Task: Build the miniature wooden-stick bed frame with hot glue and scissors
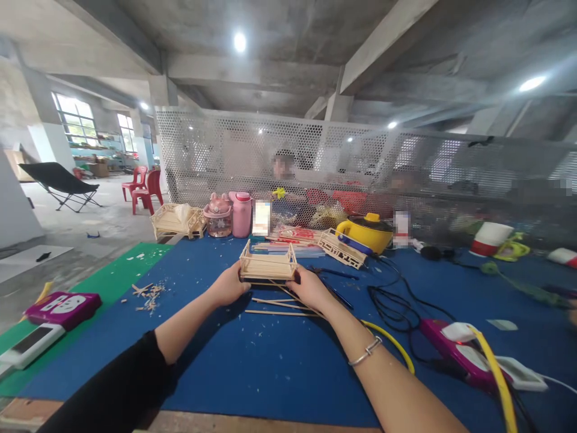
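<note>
Both of my hands hold a small open-topped frame of thin wooden sticks (267, 264) just above the blue table cover (270, 361). My left hand (229, 285) grips its left end and my right hand (311, 288) grips its right end. A few loose wooden sticks (279, 305) lie on the cover right under the frame. A metal bangle sits on my right wrist.
Another stick model (177, 221), a pink bottle (241, 214), a yellow pot (366, 233) and a flat stick panel (341, 249) stand at the back. Black cables (393, 300) and a purple power strip (460, 355) lie right. Stick scraps (148, 294) lie left. A person sits behind the mesh screen.
</note>
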`<state>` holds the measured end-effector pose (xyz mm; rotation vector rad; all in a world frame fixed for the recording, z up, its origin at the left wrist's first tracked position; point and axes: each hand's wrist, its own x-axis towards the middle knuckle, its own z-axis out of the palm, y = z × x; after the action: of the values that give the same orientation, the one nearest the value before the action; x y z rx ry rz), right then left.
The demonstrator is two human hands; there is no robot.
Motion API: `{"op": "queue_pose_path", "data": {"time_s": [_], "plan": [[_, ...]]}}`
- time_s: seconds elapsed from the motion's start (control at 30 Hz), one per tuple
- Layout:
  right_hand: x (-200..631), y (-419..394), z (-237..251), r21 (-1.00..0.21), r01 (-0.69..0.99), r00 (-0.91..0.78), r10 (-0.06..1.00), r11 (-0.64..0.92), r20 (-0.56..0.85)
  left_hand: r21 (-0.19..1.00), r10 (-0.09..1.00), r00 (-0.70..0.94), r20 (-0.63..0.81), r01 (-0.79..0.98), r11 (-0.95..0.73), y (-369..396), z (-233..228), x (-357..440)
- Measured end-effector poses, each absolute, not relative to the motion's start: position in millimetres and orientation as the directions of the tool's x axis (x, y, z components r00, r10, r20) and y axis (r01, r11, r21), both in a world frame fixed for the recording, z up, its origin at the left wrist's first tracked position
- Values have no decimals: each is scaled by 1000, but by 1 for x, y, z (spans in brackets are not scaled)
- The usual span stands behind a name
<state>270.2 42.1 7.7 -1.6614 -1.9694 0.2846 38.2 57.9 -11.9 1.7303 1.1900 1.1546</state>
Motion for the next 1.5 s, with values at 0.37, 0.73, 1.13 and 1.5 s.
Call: {"op": "queue_pose_path", "data": {"time_s": [0.37, 0.73, 1.13, 1.5], "plan": [[249, -12, 25, -408, 710, -52, 620, 574, 783, 910, 952, 164, 260, -372, -185, 29, 10, 41], [211, -46, 8, -37, 611, -349, 311, 791, 884, 845, 976, -44, 213, -494, -206, 37, 13, 33], [208, -61, 16, 96, 488, -462, 164, 867, 871, 896, 990, -2, 141, -426, -129, 32, 6, 40], [230, -31, 21, -462, 611, -57, 619, 642, 784, 917, 997, -71, 17, -396, -44, 50, -3, 29]]}}
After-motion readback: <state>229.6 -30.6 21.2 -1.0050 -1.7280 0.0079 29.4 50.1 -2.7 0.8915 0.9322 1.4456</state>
